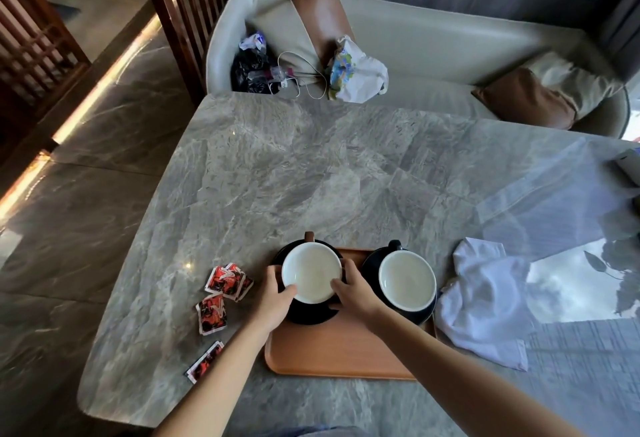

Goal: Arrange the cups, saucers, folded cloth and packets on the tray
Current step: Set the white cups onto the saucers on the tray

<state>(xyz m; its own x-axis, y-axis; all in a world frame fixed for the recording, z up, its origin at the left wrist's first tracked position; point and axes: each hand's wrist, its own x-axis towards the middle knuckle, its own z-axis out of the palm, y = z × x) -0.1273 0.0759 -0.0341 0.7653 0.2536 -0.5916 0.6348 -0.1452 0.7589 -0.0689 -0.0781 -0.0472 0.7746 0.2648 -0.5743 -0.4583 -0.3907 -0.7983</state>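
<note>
We count two cups (311, 272), two saucers (311, 314), one tray (339, 350), one cloth (485, 298), at least four packets (212, 313) (some overlap).

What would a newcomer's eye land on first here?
The left hand and right hand grip the left cup on its dark saucer at the far end of the tray, the right cup beside it. Red packets lie on the table left of the tray, a crumpled white cloth to its right.
</note>
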